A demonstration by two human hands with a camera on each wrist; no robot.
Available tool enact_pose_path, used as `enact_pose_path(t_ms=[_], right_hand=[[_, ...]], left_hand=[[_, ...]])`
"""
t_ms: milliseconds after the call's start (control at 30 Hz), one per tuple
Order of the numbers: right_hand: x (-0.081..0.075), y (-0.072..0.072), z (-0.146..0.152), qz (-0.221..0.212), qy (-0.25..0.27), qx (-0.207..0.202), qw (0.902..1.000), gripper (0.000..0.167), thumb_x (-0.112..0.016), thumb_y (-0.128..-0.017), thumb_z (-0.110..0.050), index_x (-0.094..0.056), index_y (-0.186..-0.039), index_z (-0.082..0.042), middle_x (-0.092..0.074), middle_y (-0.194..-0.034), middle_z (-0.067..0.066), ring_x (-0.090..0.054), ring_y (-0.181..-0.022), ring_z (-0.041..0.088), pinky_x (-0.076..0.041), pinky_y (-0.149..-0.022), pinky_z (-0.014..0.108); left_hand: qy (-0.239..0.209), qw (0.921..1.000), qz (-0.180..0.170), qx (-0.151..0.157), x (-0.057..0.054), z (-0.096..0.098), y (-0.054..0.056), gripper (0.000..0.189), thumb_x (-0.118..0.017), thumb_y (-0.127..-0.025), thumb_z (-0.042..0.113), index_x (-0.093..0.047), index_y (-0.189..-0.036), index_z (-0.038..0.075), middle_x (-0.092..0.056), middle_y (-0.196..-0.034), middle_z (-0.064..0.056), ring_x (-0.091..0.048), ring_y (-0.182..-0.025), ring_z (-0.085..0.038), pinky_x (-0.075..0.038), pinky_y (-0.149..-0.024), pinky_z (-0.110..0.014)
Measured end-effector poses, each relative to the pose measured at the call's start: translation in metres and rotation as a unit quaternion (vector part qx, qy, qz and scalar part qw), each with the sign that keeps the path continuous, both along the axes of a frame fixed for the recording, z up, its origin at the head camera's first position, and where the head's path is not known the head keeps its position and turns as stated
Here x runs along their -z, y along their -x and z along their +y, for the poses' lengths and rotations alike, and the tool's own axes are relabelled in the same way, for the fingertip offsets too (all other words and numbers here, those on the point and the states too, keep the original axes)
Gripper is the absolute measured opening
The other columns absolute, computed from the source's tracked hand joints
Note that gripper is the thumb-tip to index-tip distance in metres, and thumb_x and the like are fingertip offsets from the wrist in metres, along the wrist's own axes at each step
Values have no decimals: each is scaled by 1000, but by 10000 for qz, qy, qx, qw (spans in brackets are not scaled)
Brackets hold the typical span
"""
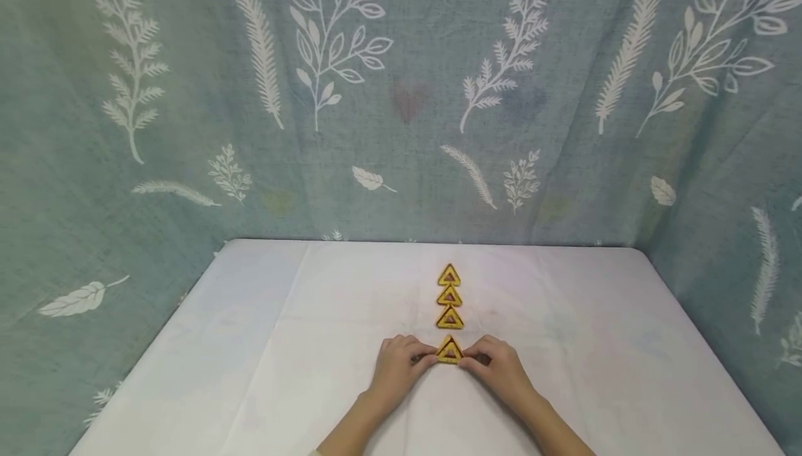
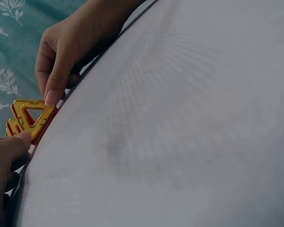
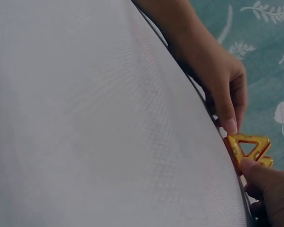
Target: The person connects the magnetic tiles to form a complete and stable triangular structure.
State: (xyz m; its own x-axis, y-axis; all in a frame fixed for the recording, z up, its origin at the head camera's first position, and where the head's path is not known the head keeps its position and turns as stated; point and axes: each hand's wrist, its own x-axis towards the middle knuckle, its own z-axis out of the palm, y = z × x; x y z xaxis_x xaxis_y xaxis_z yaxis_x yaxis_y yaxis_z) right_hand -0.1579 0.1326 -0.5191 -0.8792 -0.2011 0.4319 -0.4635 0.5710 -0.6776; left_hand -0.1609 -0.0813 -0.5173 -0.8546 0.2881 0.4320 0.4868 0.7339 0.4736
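Observation:
A yellow triangle tile with a hollow middle and red edges, like a magnetic building tile (image 1: 449, 360), is between my two hands near the front of a short column. My left hand (image 1: 396, 369) pinches its left corner with thumb and fingers. The right corner is pinched by my right hand (image 1: 504, 370) in the same way. Beyond it, three similar tiles line up away from me: a near one (image 1: 449, 326), a middle one (image 1: 449, 302) and a far one (image 1: 449, 282). The held tile (image 2: 22, 111) also shows in the left wrist view, and the tile (image 3: 261, 142) in the right wrist view.
All of this is on a table with a white cloth (image 1: 338, 289). Behind the table and along both sides hangs a green-blue curtain (image 1: 401, 184) with white leaf prints.

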Motion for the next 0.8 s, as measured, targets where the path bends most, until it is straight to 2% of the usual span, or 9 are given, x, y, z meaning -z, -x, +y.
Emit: enact_pose_path(t_ms=[200, 500, 700, 800], right_hand=[[1, 3, 1, -191, -2, 85, 9998, 12, -80, -71, -22, -72, -79, -16, -63, -76, -12, -55, -70, 1, -46, -62, 20], [4, 10, 0, -325, 194, 266, 9989, 13, -82, -69, -16, -73, -78, -17, -61, -74, -14, -50, -65, -2, -44, -59, 19], [6, 8, 2, 86, 234, 421, 9988, 21, -82, -69, -14, -73, -87, -10, -61, -79, -9, -45, -63, -1, -41, -55, 19], [5, 4, 9, 271, 184, 536, 9980, 32, -82, -68, -12, -72, -97, -4, -64, -88, -1, -49, -65, 3, -45, -56, 19]], left_hand=[[40, 9999, -10, -128, 1, 5, 3, 13, -71, -80, 34, -74, -89, 25, -60, -74, 18, -44, -68, 2, -33, -68, -23], [-66, 9999, 18, -121, 4, 6, 10, 14, -72, -80, 32, -75, -90, 23, -62, -76, 15, -48, -69, -1, -35, -69, -25], [-259, 9994, 93, -202, 5, -4, 11, 15, -74, -79, 31, -74, -91, 21, -64, -78, 14, -54, -72, -3, -39, -71, -27], [-275, 9990, 135, -326, 4, -12, 11, 21, -75, -78, 33, -74, -94, 19, -65, -82, 12, -57, -76, -5, -40, -72, -29]])
